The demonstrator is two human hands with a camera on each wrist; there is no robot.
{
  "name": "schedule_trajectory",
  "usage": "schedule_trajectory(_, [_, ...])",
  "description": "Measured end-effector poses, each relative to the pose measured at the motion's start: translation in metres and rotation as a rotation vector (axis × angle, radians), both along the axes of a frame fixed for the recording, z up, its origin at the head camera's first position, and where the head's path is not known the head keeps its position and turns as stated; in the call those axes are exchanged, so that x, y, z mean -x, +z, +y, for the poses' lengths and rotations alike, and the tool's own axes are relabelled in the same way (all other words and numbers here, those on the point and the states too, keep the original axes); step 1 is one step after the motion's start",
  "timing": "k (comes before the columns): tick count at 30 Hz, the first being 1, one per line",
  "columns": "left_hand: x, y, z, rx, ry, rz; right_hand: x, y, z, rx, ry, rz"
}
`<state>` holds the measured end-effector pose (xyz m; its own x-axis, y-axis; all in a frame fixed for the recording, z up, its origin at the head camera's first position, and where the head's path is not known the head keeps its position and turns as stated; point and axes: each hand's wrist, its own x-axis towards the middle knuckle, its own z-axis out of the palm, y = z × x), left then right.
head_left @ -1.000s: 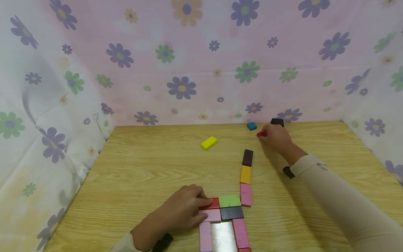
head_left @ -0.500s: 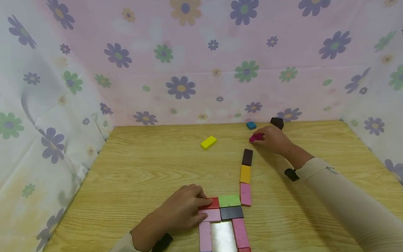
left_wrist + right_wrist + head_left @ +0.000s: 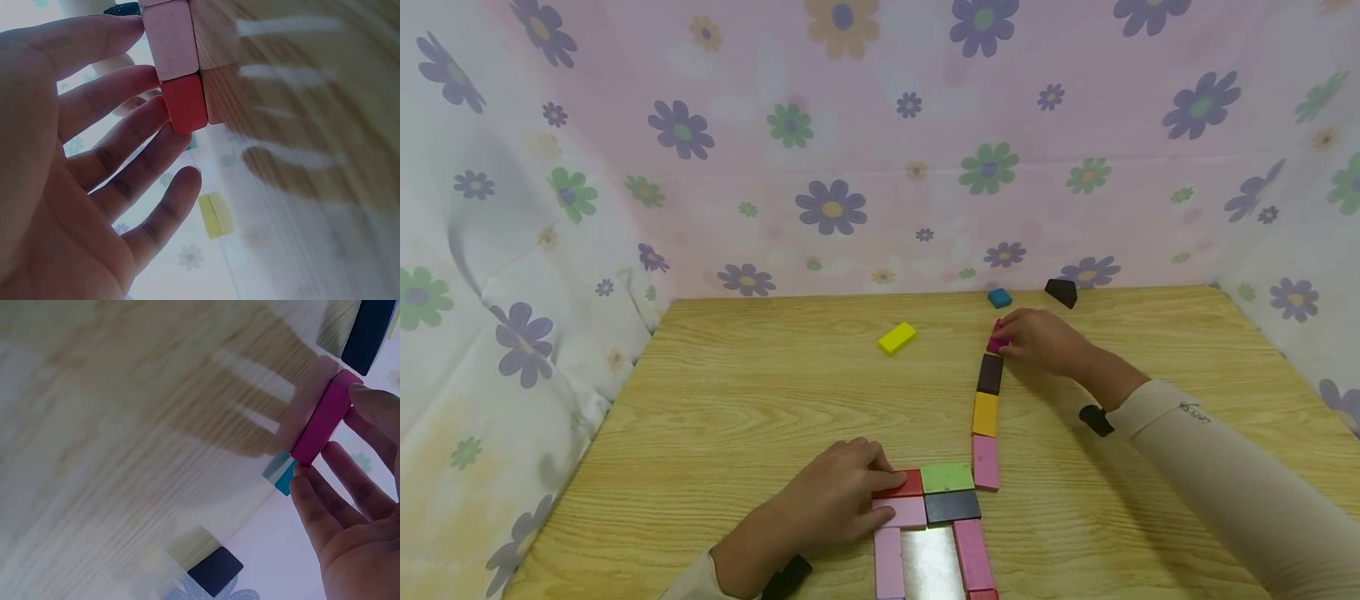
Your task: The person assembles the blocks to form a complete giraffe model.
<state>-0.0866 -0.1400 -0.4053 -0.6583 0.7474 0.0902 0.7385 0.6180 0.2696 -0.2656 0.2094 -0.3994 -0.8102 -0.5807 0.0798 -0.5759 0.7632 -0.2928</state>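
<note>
My right hand (image 3: 1048, 342) pinches a magenta block (image 3: 322, 425) between thumb and fingertips, at the far end of a row on the table. Below it in the head view, that row runs through a dark brown block (image 3: 990, 374), an orange-yellow block (image 3: 985, 415) and a pink block (image 3: 986, 462). My left hand (image 3: 831, 496) rests its fingertips against a red block (image 3: 913, 482) and a light pink block (image 3: 906, 512). Beside these lie a light green block (image 3: 947, 478) and a dark grey block (image 3: 952, 507).
A yellow block (image 3: 897, 339) lies left of the row. Near the back edge are a blue block (image 3: 999, 297) and a black angled block (image 3: 1062, 292). More pink blocks (image 3: 974, 554) extend toward the front. Flowered cloth (image 3: 722, 225) encloses the wooden table (image 3: 737, 375).
The right hand has brought the magenta block leftward and turned it into line with the row, close behind the dark brown block. The left hand stays put.
</note>
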Motion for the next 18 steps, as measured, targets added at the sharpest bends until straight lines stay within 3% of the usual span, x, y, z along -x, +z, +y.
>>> schedule_trajectory(18, [0.0006, -0.0014, -0.0001, 0.0, -0.002, -0.001, -0.0015, -0.0004, 0.002, 0.018, 0.027, 0.015])
